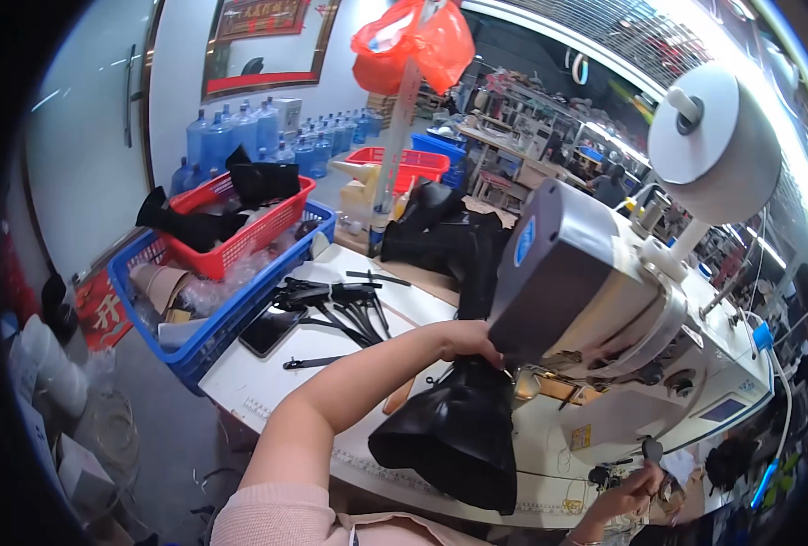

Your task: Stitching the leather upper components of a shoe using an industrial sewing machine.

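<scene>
My left hand (470, 339) reaches in under the head of a grey sewing machine (575, 273) and grips the top of a black leather piece (463, 428), which hangs down over the front edge of the white table (267, 364). At the lower right, below the table edge, my right hand (630, 494) has its fingers curled around a small dark object that I cannot make out. More black leather (449, 238) is heaped behind the machine.
Black straps (340, 305) and a dark phone (270, 329) lie on the table's left. A blue crate (231, 314) holds a red basket (240, 238) with black pieces. Water bottles (240, 127) stand behind. A large white thread spool (709, 141) sits above the machine.
</scene>
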A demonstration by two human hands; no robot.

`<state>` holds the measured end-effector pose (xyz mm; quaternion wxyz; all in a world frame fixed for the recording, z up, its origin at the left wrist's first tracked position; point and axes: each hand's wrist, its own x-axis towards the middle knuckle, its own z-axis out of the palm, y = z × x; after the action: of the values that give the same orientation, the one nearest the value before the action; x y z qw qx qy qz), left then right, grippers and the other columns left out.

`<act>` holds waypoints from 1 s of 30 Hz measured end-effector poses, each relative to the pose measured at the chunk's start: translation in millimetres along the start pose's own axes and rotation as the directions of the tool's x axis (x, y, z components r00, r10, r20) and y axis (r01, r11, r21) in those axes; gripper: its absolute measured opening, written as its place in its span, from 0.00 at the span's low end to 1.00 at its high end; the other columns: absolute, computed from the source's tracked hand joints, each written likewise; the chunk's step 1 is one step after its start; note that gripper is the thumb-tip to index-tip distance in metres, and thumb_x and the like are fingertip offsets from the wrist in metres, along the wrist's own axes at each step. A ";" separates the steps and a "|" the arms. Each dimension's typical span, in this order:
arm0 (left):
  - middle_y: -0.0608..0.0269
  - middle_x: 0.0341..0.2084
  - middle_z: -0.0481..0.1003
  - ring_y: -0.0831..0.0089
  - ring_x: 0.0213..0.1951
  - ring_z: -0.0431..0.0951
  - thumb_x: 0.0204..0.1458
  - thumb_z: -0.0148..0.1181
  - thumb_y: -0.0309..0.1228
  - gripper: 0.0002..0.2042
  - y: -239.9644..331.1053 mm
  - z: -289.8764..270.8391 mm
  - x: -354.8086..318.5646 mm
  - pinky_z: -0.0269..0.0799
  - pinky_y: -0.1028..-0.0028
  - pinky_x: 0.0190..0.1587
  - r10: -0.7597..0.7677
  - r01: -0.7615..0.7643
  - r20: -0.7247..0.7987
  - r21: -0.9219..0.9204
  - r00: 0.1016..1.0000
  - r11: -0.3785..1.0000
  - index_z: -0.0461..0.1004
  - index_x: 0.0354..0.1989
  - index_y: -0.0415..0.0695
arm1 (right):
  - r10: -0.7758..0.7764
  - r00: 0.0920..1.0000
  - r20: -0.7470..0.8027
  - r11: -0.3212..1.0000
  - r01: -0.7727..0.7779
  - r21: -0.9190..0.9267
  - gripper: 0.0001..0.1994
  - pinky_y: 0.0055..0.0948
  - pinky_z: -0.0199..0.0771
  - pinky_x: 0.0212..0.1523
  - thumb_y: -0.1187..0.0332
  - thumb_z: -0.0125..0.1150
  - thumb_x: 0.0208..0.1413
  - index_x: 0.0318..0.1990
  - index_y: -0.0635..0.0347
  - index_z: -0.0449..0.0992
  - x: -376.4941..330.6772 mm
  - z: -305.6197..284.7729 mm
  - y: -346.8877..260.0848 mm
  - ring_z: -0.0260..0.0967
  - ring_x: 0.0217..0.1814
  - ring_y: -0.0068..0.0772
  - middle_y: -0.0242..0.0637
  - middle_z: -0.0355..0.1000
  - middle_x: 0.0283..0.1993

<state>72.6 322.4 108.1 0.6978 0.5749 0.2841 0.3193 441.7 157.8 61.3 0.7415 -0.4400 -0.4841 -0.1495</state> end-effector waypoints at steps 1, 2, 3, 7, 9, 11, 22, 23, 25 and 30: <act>0.61 0.34 0.77 0.70 0.38 0.76 0.37 0.66 0.21 0.17 0.0 -0.1 -1.8 0.69 0.72 0.46 -0.023 0.023 0.002 0.017 1.000 1.000 0.76 0.39 0.39 | 0.164 0.980 0.115 0.960 -0.185 0.209 0.11 0.23 0.64 0.39 0.67 0.49 0.63 0.36 0.68 0.71 -15.4 8.2 -8.4 0.63 0.36 0.24 0.34 0.69 0.36; 0.61 0.33 0.77 0.72 0.36 0.76 0.37 0.66 0.22 0.15 0.4 1.4 -4.3 0.69 0.73 0.45 -0.028 0.028 0.020 -0.018 0.999 0.999 0.77 0.38 0.38 | 0.315 0.925 0.214 0.869 -0.372 0.326 0.09 0.22 0.64 0.35 0.67 0.52 0.61 0.32 0.64 0.71 -27.7 17.1 -16.2 0.62 0.32 0.21 0.30 0.67 0.30; 0.61 0.33 0.77 0.72 0.36 0.76 0.37 0.66 0.22 0.15 1.4 1.3 -10.8 0.69 0.73 0.45 -0.023 0.024 0.017 -0.023 1.000 0.999 0.77 0.38 0.38 | 0.348 0.899 0.267 0.849 -0.423 0.317 0.07 0.19 0.62 0.29 0.68 0.53 0.60 0.32 0.61 0.71 -41.6 30.3 -23.3 0.61 0.29 0.17 0.29 0.67 0.28; 0.64 0.31 0.76 0.74 0.35 0.74 0.38 0.68 0.28 0.17 20.8 1.4 -63.0 0.69 0.74 0.42 0.042 -0.041 0.003 0.308 0.999 0.950 0.76 0.38 0.37 | 0.341 0.623 0.704 0.826 -0.556 0.091 0.05 0.17 0.59 0.20 0.73 0.52 0.58 0.31 0.63 0.73 -72.8 51.4 -65.6 0.62 0.20 0.16 0.31 0.69 0.23; 0.67 0.24 0.76 0.78 0.30 0.73 0.38 0.68 0.32 0.15 36.8 -0.3 -104.2 0.69 0.76 0.37 0.166 -0.089 -0.117 0.486 0.979 0.870 0.77 0.34 0.35 | 0.286 0.515 0.808 0.808 -0.583 0.085 0.05 0.17 0.62 0.22 0.75 0.53 0.58 0.31 0.65 0.74 -75.6 61.2 -85.9 0.64 0.22 0.18 0.32 0.69 0.23; 0.60 0.29 0.77 0.73 0.33 0.75 0.37 0.69 0.35 0.18 51.4 1.1 -143.6 0.70 0.72 0.37 0.307 -0.167 -0.179 0.543 0.935 0.823 0.76 0.34 0.35 | 0.229 0.418 0.879 0.818 -0.572 0.059 0.05 0.18 0.64 0.25 0.75 0.53 0.57 0.33 0.67 0.74 -72.3 69.7 -103.3 0.66 0.24 0.19 0.33 0.70 0.26; 0.67 0.26 0.70 0.68 0.35 0.72 0.34 0.69 0.29 0.17 6.9 99.4 -215.3 0.62 0.68 0.47 0.684 -0.395 0.256 0.917 0.684 0.052 0.76 0.37 0.46 | -0.152 0.443 0.883 0.835 -0.420 0.355 0.34 0.17 0.47 0.23 0.38 0.38 0.59 0.52 0.63 0.71 -66.4 108.1 -167.0 0.51 0.23 0.16 0.29 0.58 0.32; 0.68 0.26 0.69 0.69 0.37 0.71 0.31 0.70 0.29 0.21 9.4 100.4 -218.3 0.62 0.67 0.49 0.677 -0.404 0.274 0.914 0.683 0.037 0.76 0.39 0.46 | -0.161 0.435 0.886 0.819 -0.442 0.366 0.34 0.17 0.48 0.23 0.39 0.37 0.60 0.51 0.64 0.71 -62.9 104.8 -171.7 0.51 0.23 0.16 0.30 0.59 0.33; 0.69 0.25 0.68 0.71 0.36 0.71 0.29 0.69 0.28 0.20 18.1 99.6 -226.9 0.62 0.68 0.48 0.707 -0.379 0.276 0.925 0.651 -0.013 0.76 0.37 0.46 | -0.150 0.443 0.884 0.798 -0.473 0.373 0.33 0.17 0.51 0.23 0.41 0.38 0.61 0.50 0.66 0.70 -56.7 97.3 -178.8 0.52 0.23 0.16 0.31 0.60 0.35; 0.73 0.20 0.65 0.79 0.30 0.72 0.38 0.57 0.28 0.07 16.6 110.6 -229.3 0.61 0.71 0.48 0.696 -0.348 0.488 0.871 0.526 -0.347 0.75 0.29 0.45 | -0.069 0.543 0.837 0.704 -0.568 0.427 0.22 0.16 0.57 0.26 0.54 0.49 0.62 0.50 0.66 0.70 -55.7 86.3 -178.8 0.57 0.27 0.18 0.34 0.63 0.38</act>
<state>9.5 79.0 150.8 -0.1852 0.8818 0.1936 0.3881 248.3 113.6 117.2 0.5557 -0.2353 -0.7093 0.3644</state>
